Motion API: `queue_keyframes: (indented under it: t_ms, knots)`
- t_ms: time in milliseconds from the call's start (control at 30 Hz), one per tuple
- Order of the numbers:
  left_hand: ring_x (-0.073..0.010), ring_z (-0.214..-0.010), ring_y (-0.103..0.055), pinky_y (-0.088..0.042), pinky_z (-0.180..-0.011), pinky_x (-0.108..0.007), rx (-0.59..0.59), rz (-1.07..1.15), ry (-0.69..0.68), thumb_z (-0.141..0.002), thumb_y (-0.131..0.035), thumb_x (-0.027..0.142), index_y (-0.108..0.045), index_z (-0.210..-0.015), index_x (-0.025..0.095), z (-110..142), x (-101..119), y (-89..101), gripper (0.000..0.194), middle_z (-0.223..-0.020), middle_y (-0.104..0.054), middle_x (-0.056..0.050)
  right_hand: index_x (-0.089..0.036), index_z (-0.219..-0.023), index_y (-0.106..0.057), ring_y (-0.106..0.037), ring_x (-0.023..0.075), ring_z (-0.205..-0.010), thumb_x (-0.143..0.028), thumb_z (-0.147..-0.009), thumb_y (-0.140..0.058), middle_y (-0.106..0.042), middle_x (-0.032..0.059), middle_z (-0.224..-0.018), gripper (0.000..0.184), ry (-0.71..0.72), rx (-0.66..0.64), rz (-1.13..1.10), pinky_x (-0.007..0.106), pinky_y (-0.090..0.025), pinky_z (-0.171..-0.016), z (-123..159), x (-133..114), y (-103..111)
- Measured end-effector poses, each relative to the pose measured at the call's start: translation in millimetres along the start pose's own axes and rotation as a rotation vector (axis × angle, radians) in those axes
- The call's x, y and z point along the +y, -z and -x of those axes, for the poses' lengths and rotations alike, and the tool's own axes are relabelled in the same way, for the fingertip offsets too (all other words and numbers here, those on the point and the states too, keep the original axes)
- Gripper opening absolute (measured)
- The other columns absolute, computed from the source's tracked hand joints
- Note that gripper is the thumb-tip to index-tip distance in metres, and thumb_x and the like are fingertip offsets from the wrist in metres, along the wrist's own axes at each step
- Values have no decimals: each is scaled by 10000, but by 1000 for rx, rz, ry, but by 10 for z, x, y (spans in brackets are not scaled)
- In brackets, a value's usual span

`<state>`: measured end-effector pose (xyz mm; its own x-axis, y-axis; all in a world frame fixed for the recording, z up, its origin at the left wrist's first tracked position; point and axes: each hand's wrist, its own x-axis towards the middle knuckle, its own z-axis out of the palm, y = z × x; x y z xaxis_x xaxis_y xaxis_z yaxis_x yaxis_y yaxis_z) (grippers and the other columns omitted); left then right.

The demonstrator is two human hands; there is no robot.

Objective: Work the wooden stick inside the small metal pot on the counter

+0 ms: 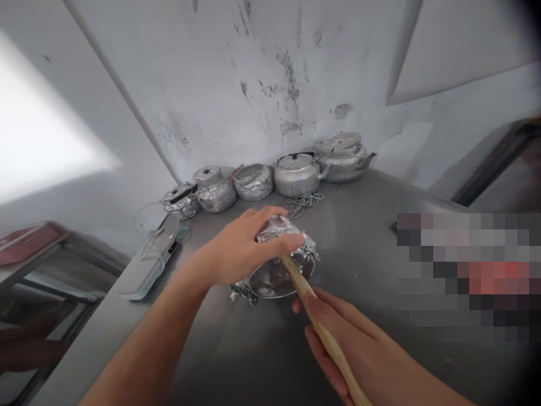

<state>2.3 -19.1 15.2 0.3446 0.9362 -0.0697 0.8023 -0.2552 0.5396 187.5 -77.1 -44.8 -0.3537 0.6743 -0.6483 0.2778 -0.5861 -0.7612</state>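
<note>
Lying tipped on the grey table [380,192]: small silver pot [279,270], mouth facing the camera. Gripping its top, left hand [240,248], fingers curled. Clasping a wooden stick [321,330] poking inside, right hand [355,344]. Standing behind along the wall, silver kettles [296,172].

The left hand [236,251] covers most of the top of the silver pot [281,265], so its lid and the grip of the fingers on the far side cannot be seen. The wooden stick [321,330] runs off the bottom edge, and its tip is lost inside the pot's mouth. A block of blurry squares [467,276] hides part of the table [372,237] on the right, and the right hand [359,349] is cut off low down
</note>
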Motion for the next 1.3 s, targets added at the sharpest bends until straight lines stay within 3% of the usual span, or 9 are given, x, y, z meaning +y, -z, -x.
queue_keyframes:
  t_ms: [200,433,700,833,1033,1200,1300]
  knots:
    - [-347,-1226,-552,-392,-1056,-476,16,6,8,-915,-463,801,-461,-1479,379,11,-22,-10,704,-1353,-589,-50,-235,-804,-498,-346,69,-351,-429,-1087,-224,-425,-88,-475,439,22,-16,13,165,-355,-356,-5,96,-9]
    - [-357,-1278,-520,-396,-1068,-475,12,-4,8,-904,-456,818,-450,-1498,375,12,-33,0,741,-1427,-549,-52,-225,-743,-521,-399,74,-390,-626,-1014,-345,-482,-51,-549,515,32,7,140,180,-378,-359,-91,270,25]
    - [-363,-1395,-415,-381,-1095,-456,7,-12,-55,-896,-504,796,-466,-1502,385,-30,-70,28,734,-1546,-463,-4,-222,-748,-497,-480,76,-417,-489,-1058,-357,-519,-60,-563,432,231,-13,301,165,-445,-395,-110,225,98]
    - [-377,-1383,-435,-362,-1116,-465,14,10,-56,-854,-494,846,-481,-1495,373,-32,-87,26,797,-1538,-469,-29,-225,-744,-493,-496,91,-451,-508,-1064,-311,-508,-56,-556,465,152,-4,279,183,-465,-439,-82,186,98]
    - [-356,-1276,-542,-382,-1099,-456,57,36,-74,-825,-510,863,-524,-1450,345,-43,-122,-8,812,-1458,-547,-52,-225,-868,-489,-416,80,-445,-383,-1073,-325,-472,-84,-547,306,90,-45,242,171,-403,-425,-33,107,-12]
    - [-357,-1260,-548,-441,-1018,-436,105,50,-87,-840,-566,780,-456,-1493,312,-42,-157,-43,811,-1437,-561,-78,-239,-1006,-447,-416,90,-421,-263,-1018,-355,-456,-116,-529,96,149,-64,217,187,-418,-413,-107,226,-93]
    - [-360,-1201,-579,-470,-953,-423,121,49,-70,-827,-574,777,-457,-1475,269,-39,-166,-52,832,-1396,-585,-104,-239,-975,-423,-430,88,-429,-202,-956,-407,-477,-119,-519,45,194,-125,192,198,-412,-441,-120,204,-98]
